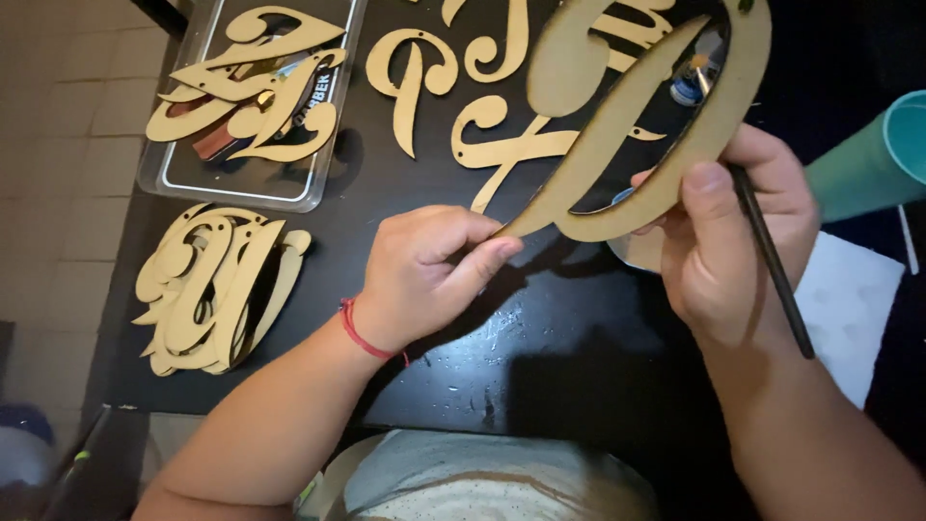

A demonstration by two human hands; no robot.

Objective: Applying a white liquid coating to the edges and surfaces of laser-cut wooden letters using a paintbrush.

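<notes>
**Holding Up a Big Wooden Letter**

I held a big, flat, curly letter cut from light brown wood (617, 125) up in the air over the black desk (540, 357). My left hand (420, 280) pinched the thin bottom tip of the letter. My thumb and fingers (487, 259) were closed tight on it. I had a red string bracelet (359, 333) on that wrist.

My right hand (733, 232) gripped the lower right edge of the same letter, with my thumb pressed on the front. That hand also held a thin dark brush handle (772, 260), which ran down past my palm.

More light brown wooden letters (463, 87) lay flat on the desk behind the big one. A pile of them (212, 289) sat near the left edge of the desk. Some more lay in a clear plastic tray (318, 145) at the top left. A white sheet (854, 309) lay on the right, and a teal tube (868, 164) stuck in from the right side.
</notes>
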